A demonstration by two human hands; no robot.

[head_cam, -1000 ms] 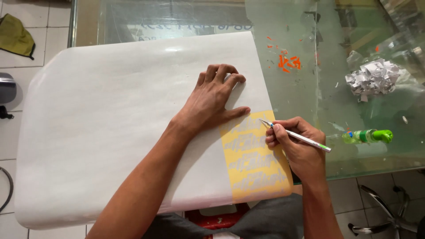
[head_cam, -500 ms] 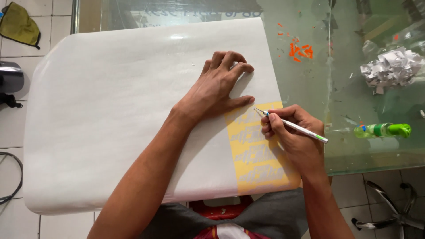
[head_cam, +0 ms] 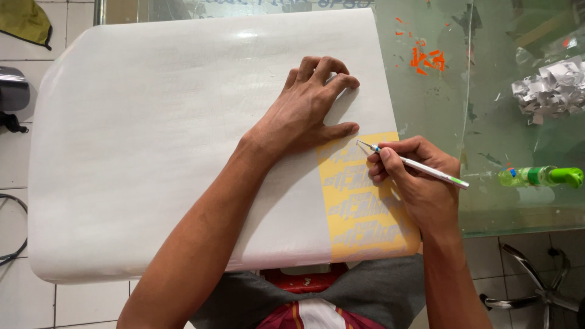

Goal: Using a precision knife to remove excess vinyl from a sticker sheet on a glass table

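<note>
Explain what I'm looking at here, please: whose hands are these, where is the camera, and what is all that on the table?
There is no machine here. A person works with two bare hands, and the one picture comes from a camera worn on that person's head, looking down. The left hand lies flat, fingers spread, pressing on a large white sheet that covers much of a glass table. The right hand grips a thin pen-shaped tool like a pencil, its tip over a yellow strip with pale cut-out shapes at the sheet's near right edge. On the bare glass lie small orange scraps, a crumpled silvery wad and a green bottle on its side. Tiled floor shows below.
</note>
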